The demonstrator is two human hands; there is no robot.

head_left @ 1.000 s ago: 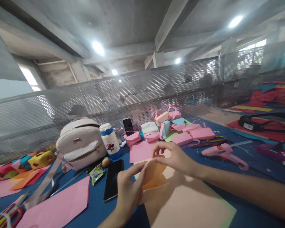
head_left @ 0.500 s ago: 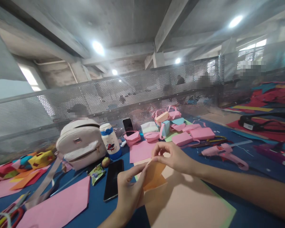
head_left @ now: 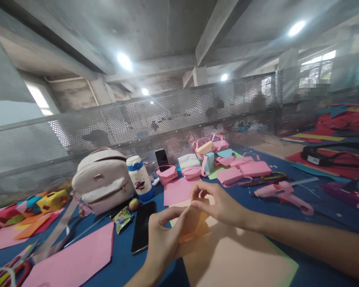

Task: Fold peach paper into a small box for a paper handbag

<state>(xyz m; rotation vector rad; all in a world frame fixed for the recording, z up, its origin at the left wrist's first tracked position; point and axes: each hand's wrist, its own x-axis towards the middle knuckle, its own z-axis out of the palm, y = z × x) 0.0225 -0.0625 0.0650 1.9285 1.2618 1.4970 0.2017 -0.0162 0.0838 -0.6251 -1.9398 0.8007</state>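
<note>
Left hand [head_left: 164,235] and right hand [head_left: 218,205] pinch the edge of a folded orange paper piece [head_left: 195,226] between their fingers, above a peach sheet [head_left: 239,257]. A phone [head_left: 144,227] lies beside the left hand. A pink glue gun [head_left: 283,193] rests on the blue bench [head_left: 119,259], beyond the right forearm [head_left: 302,236]. A white backpack [head_left: 107,179] stands beside a bottle [head_left: 140,176].
</note>
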